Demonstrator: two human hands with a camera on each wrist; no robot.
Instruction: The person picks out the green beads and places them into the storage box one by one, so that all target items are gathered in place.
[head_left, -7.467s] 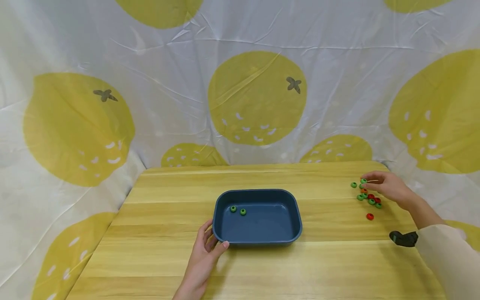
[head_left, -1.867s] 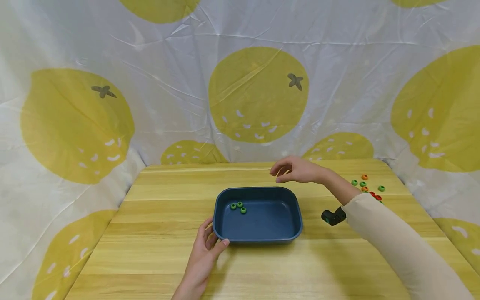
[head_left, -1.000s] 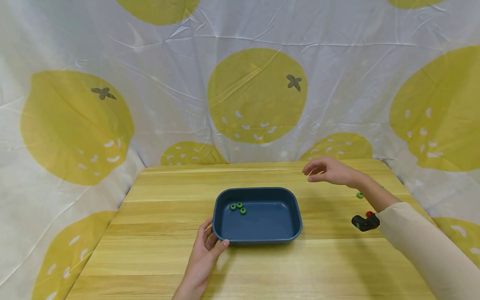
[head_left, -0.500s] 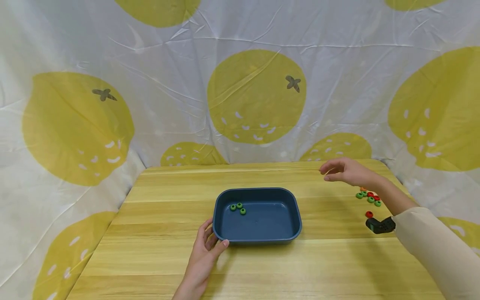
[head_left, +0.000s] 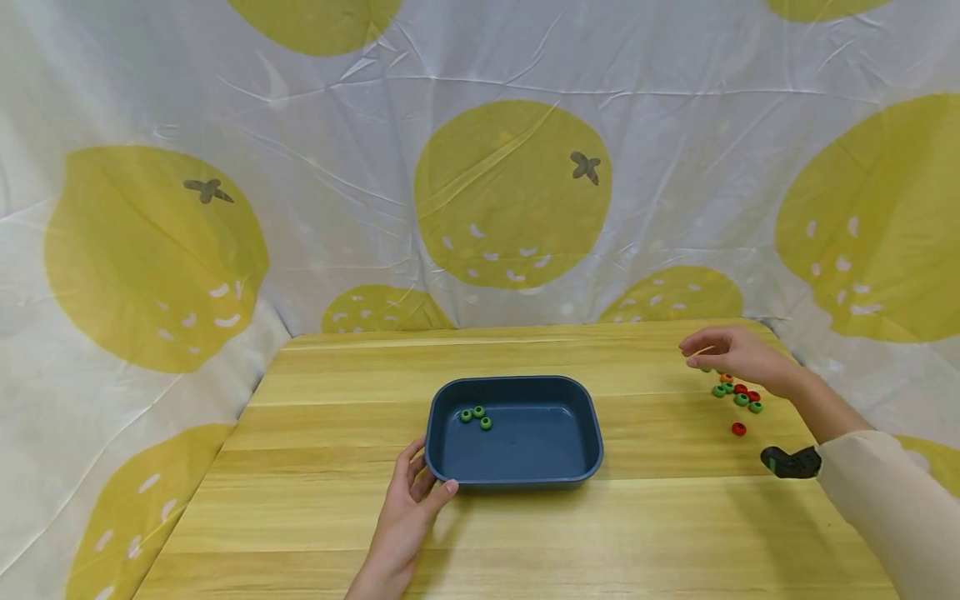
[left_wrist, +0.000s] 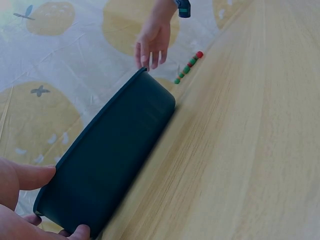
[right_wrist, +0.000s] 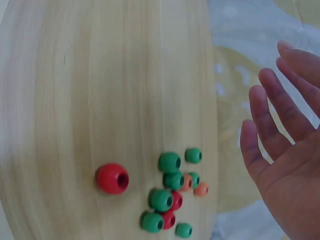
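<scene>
From here, the left hand grasps the blue rectangular plastic tray; brace it. The right hand, fingers relaxed and empty, is near the small round multicoloured beads on the table; pinch one squarely.

In my head view, my right hand partly covers a green bead, the bottom edge cuts off my left forearm and the worktop, the right edge crops my right sleeve, and from my left wrist the wall of the blue tray conceals its inside.
</scene>
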